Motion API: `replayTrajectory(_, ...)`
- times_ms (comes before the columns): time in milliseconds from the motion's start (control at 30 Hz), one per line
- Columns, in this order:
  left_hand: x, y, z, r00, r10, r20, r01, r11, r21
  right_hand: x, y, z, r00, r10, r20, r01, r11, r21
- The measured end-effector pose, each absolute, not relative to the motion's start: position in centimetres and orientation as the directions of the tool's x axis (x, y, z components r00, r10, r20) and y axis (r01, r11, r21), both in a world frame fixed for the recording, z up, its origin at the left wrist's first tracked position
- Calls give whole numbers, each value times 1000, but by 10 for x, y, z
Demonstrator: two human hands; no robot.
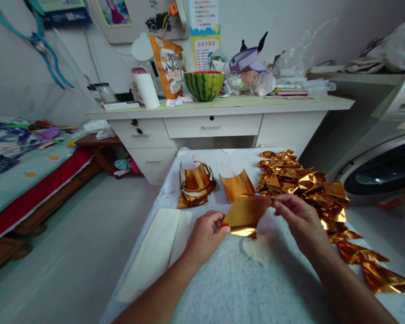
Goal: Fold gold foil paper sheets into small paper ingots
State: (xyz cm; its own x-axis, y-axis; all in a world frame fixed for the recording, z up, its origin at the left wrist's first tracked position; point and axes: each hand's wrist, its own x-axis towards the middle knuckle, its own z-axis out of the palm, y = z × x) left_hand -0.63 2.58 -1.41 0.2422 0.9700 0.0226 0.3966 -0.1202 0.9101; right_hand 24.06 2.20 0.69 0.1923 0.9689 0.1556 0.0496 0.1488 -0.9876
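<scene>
A sheet of gold foil paper (247,212) is stretched between my two hands above the cloth-covered table (229,279). My left hand (207,231) pinches its left corner with thumb and fingers. At the upper right corner, my right hand (295,216) pinches it too. Just beyond lies a single curled gold foil sheet (236,184). To its left sits a stack of curled gold foil sheets (196,180) with pale edges. A large pile of folded gold foil pieces (297,177) spreads along the table's right side.
Folded white paper or cloth (155,252) lies along the table's left edge. Behind stands a white desk (212,123) carrying a half watermelon (204,85), an orange snack bag (168,67) and plastic bags. A washing machine (384,135) is at right, a bed (37,175) at left.
</scene>
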Motion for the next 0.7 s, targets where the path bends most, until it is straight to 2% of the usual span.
replayTrajectory(167,-8,27,-8,257,965,57,412,-163,897,238,20,11,96,994,46,-264,70,-962)
replayTrajectory(267,-11,29,-11,222,970,94,422,-183,888,235,18,13,67,998,-12,-348,12,-937)
replayTrajectory(400,-15,31,-16,179,975,130,439,-197,877,231,16,15,21,999,-28,-328,-19,-945)
replayTrajectory(700,-14,29,-15,158,987,4,329,-56,943,238,14,9,-23,1000,21,-154,17,-988)
